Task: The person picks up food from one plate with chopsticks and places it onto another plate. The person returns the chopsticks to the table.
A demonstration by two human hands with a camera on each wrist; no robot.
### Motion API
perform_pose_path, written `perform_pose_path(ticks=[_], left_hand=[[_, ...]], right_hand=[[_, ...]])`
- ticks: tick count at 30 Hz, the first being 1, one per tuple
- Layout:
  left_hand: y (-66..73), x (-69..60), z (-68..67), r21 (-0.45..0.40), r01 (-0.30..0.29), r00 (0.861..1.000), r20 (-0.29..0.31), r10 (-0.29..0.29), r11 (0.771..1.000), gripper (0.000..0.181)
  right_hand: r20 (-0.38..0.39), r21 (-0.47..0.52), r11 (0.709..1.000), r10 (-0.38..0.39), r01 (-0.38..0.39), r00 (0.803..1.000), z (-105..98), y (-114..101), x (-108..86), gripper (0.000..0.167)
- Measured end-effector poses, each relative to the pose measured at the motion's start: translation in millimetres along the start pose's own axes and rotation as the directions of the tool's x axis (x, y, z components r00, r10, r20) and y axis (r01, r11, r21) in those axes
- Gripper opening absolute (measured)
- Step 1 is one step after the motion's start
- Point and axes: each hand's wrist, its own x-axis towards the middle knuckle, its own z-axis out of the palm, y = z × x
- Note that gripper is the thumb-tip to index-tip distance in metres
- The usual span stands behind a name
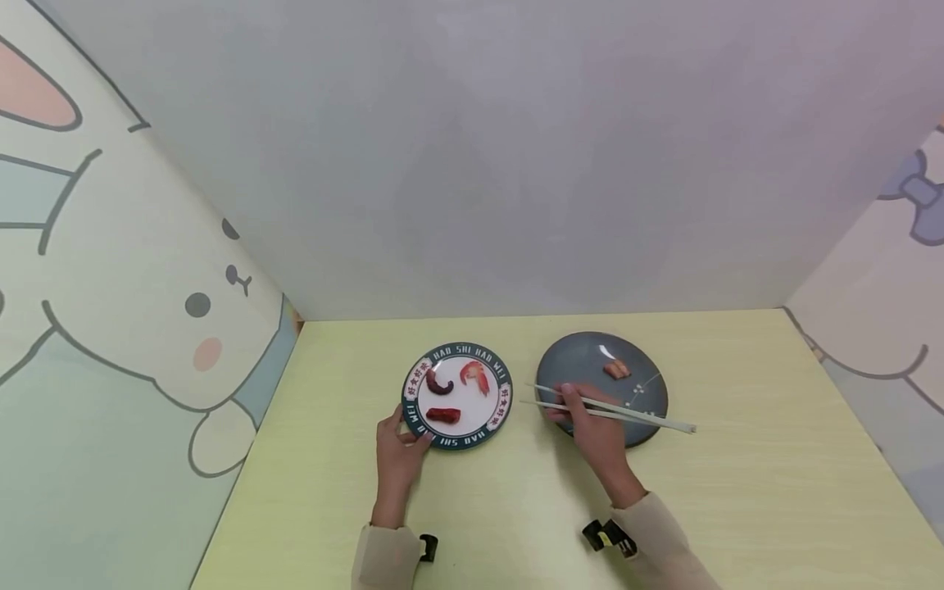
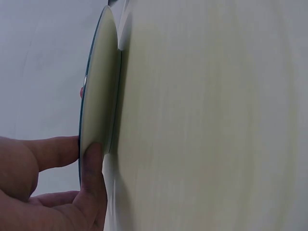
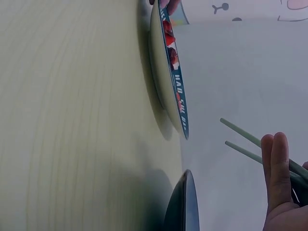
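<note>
My left hand (image 1: 399, 456) pinches the near-left rim of a white plate (image 1: 457, 378) with a dark lettered border. In the left wrist view, fingers lie on both faces of the plate's rim (image 2: 98, 82). On it are a shrimp piece (image 1: 475, 378), a curled dark-red piece (image 1: 439, 383) and a red chunk (image 1: 443, 415). My right hand (image 1: 596, 434) holds a pair of pale chopsticks (image 1: 656, 420) over a dark blue-grey plate (image 1: 571, 356). Their tips are apart with nothing between them, pointing toward the white plate. A small brown-and-pink food piece (image 1: 616, 369) lies on the dark plate.
Both plates stand side by side on a pale wooden table (image 1: 494, 500). A plain grey wall (image 1: 472, 205) rises behind it. Side walls with cartoon drawings (image 1: 140, 270) flank the table. Black straps (image 1: 609, 537) show at my wrists.
</note>
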Motion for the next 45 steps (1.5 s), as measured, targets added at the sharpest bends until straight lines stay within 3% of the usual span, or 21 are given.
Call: perform_pose_path(ticks=[8,17,45], left_hand=[[2.2,-0.3,0.5,-0.008,-0.001,1.0,0.002,0.001,1.0,0.076],[2.1,1.6,1.4,-0.01,0.005,1.0,0.004,-0.005,1.0,0.076],[2.1,-0.6,0.7,-0.013,0.013,1.0,-0.01,-0.013,1.0,0.075]], right_hand=[[0.015,0.013,0.996,0.084,-0.084,0.996,9.8,-2.0,-0.2,0.024],[0.031,0.008,0.992,0.122,-0.122,0.992,20.7,-2.2,-2.0,0.023],[0.168,0.064,0.956,0.273,-0.287,0.947,56.7,6.5,-9.2,0.022]])
